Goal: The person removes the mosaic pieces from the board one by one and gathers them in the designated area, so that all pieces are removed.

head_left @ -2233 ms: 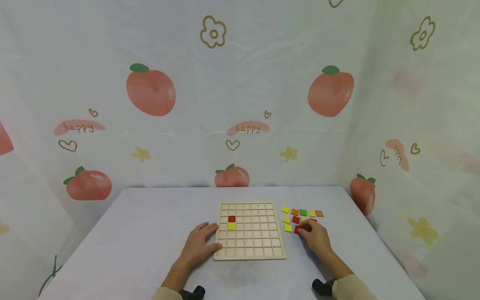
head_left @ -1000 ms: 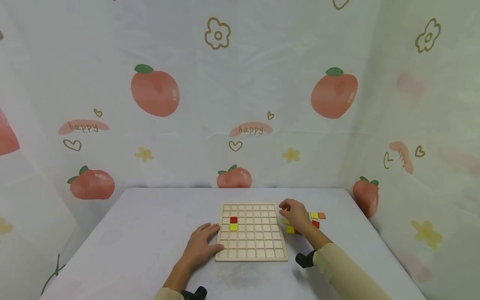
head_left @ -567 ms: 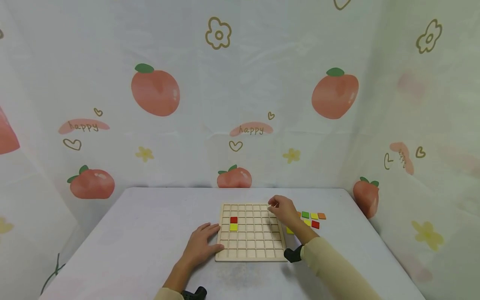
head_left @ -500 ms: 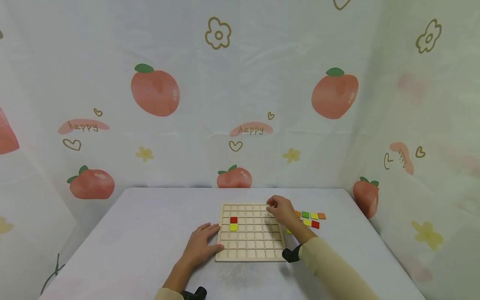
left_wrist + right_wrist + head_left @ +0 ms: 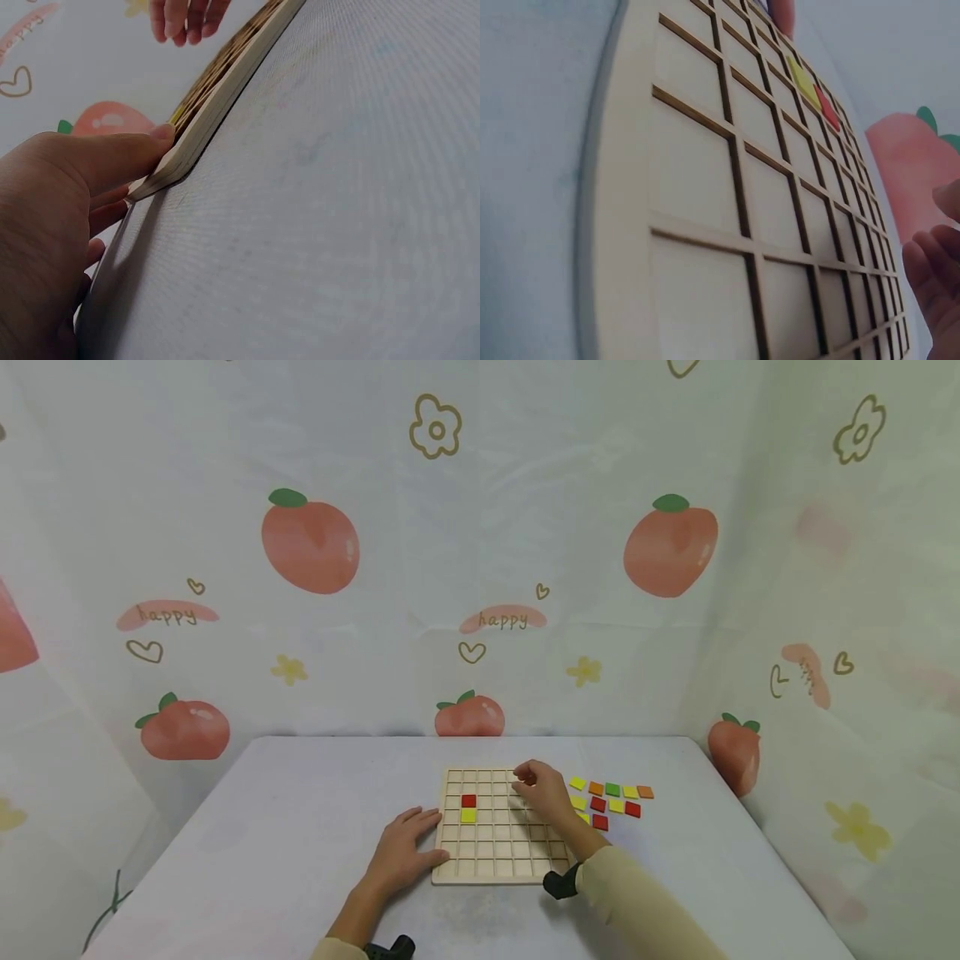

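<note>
A square wooden grid board lies on the table, with a red tile and a yellow tile in adjoining cells near its left side. My left hand rests against the board's left edge; its thumb lies on the rim at the near corner in the left wrist view. Over the board's far right part hovers my right hand. Its thumb and bent fingers stand apart in the right wrist view, fingers at the right edge, with no tile visible between them.
Loose tiles in yellow, orange, green and red lie in rough rows right of the board, partly behind the right forearm. The white table ends at a patterned curtain behind and at the right.
My right hand has left the loose tiles, risen, and moved left over the board's far right part. My left hand stays at the board's edge. The two tiles in the grid are unchanged.
</note>
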Motion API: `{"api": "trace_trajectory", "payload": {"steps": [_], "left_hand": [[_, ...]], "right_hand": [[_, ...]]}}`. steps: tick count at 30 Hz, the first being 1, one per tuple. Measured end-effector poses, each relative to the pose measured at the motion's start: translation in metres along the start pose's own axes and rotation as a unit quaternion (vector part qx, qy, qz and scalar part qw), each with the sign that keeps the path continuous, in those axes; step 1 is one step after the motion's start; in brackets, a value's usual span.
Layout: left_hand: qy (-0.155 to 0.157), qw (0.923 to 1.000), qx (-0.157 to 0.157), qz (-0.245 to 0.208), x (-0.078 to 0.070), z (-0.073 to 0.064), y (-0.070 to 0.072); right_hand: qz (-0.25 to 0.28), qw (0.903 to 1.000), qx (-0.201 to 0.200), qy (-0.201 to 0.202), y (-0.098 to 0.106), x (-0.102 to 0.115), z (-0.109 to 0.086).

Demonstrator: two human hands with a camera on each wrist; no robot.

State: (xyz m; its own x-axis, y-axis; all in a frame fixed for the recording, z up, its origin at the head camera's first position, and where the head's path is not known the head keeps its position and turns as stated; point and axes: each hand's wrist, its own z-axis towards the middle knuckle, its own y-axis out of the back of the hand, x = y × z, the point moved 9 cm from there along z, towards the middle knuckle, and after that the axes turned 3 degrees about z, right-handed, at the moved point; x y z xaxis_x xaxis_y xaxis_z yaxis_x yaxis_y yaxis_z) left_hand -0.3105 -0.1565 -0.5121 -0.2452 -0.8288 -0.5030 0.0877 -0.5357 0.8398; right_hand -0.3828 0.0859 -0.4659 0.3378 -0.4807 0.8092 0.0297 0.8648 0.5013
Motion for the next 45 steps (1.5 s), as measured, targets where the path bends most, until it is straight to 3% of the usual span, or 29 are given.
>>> {"api": "trace_trajectory", "payload": {"steps": [11, 20, 26, 35, 40, 45], "left_hand": [[-0.002, 1.0, -0.003, -0.002, -0.001, 0.0, 0.002], [-0.005, 1.0, -0.001, 0.0, -0.001, 0.001, 0.002], [-0.005, 1.0, 0.003, 0.002, 0.0, 0.002, 0.0], [-0.01, 0.9999, -0.002, 0.005, -0.003, 0.001, 0.003], [-0.015, 0.9999, -0.003, 0.004, -0.004, 0.0, 0.004], [-0.02, 0.9998, -0.005, -0.001, -0.005, 0.001, 0.005]], "right_hand": [[0.047, 0.998, 0.036, -0.02, -0.029, -0.001, -0.004], [0.036, 0.9945, 0.097, 0.012, -0.055, 0.012, -0.008], [-0.047, 0.9895, 0.129, 0.044, -0.069, 0.02, -0.007], [-0.205, 0.9677, 0.135, 0.06, -0.082, 0.014, -0.007], [-0.244, 0.9593, 0.129, 0.059, -0.085, 0.015, -0.008], [-0.248, 0.9595, 0.124, 0.053, -0.086, 0.017, -0.008]]}}
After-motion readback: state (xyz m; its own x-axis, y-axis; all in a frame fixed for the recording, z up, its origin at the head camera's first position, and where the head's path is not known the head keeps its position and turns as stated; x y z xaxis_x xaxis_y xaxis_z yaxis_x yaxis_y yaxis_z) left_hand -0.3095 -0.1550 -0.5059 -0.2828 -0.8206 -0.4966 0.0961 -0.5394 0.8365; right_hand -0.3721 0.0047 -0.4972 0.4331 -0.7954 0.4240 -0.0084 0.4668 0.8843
